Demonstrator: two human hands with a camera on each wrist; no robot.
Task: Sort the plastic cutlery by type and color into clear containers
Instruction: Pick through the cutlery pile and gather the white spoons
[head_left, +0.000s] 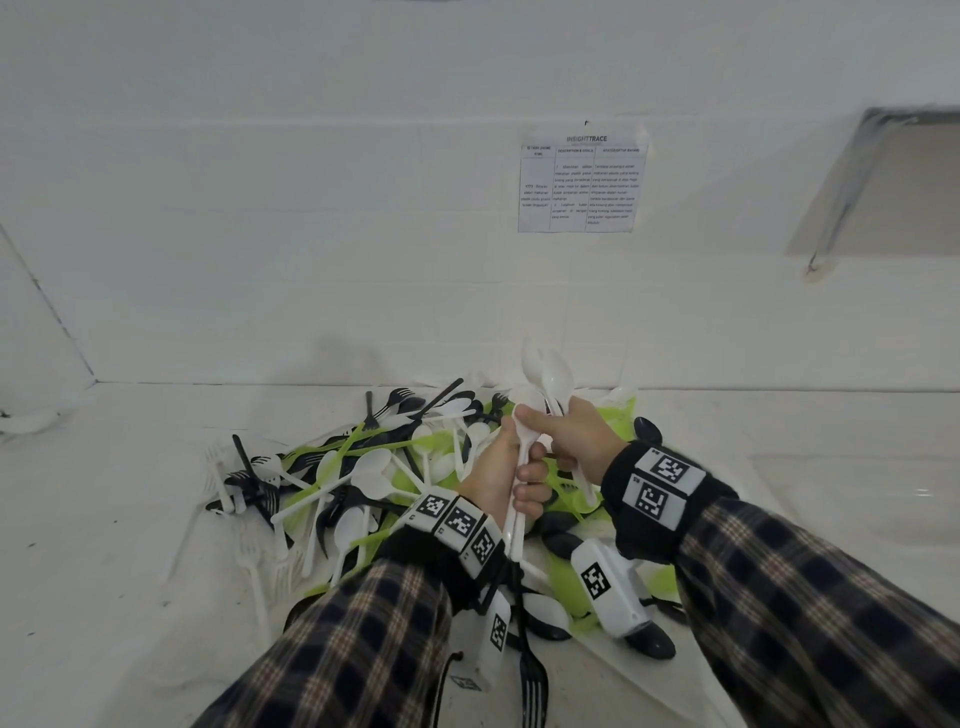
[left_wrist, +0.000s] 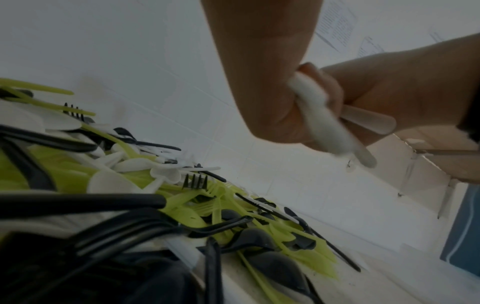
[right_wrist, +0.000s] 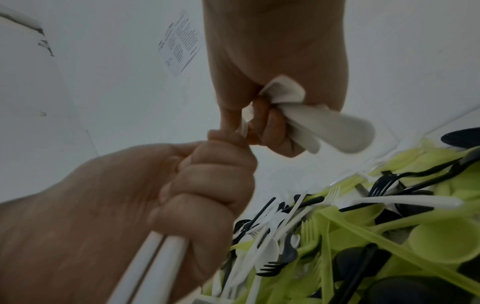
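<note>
Both forearms, in dark plaid sleeves with marker-printed wristbands, reach forward over the white counter (head_left: 130, 467) and meet above a heap of mixed cutlery (head_left: 374, 467). The left hand (head_left: 501, 470) is turned thumb-up, its fingers curled into a fist round a bundle of white spoons (head_left: 550, 382); the handles run down through the fist and stick out below it toward 6 o'clock, where the right wrist view shows two white handles (right_wrist: 158, 263) side by side under the curled fingers (right_wrist: 207, 185). The spoon bowls rise out of the top of the grip toward 12 o'clock, overlapping one another against the white tiled wall (head_left: 311, 234). The right hand (head_left: 571, 434) comes in from 4 o'clock and closes on the same bundle just above the left fist, thumb laid across the necks of the spoons and fingers wrapped behind; the two hands touch. From the left wrist view the right hand (left_wrist: 384, 98) is seen clenched round blurred white plastic (left_wrist: 322, 121), with handle ends poking out below. The heap lies directly beneath and at 9 o'clock of the hands: lime green, black and white forks and spoons tangled together, with a black fork (head_left: 532, 686) at 6 o'clock near the frame edge. A printed paper sheet (head_left: 582, 184) hangs on the wall at 1 o'clock.
</note>
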